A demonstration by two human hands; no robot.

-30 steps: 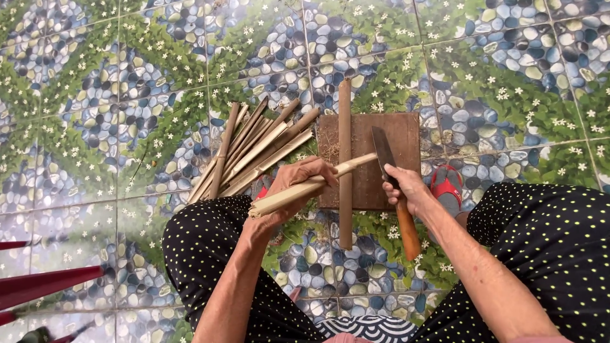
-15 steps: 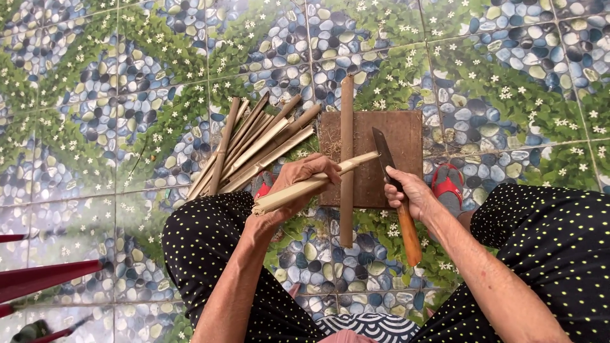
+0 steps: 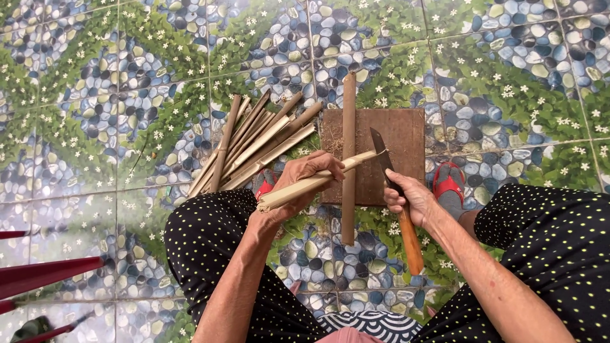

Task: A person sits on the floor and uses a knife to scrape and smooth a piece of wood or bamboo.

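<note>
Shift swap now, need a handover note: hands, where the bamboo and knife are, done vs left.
Left hand: gripping a split bamboo strip, tip over the wooden board.
Right hand: holding the knife, blade at the strip's far end.
A long bamboo stick lies across the board.
Done: bundle of strips lies on the tiled floor to the left.
Left: the held strip, not visibly cut.

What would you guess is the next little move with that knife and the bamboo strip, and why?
Probably a short push of the knife into the tip of the bamboo strip. The right hand holds the blade's edge right at the strip's far end, the left hand grips the strip at an angle over the wooden board, and split strips lie piled beside it.
</note>
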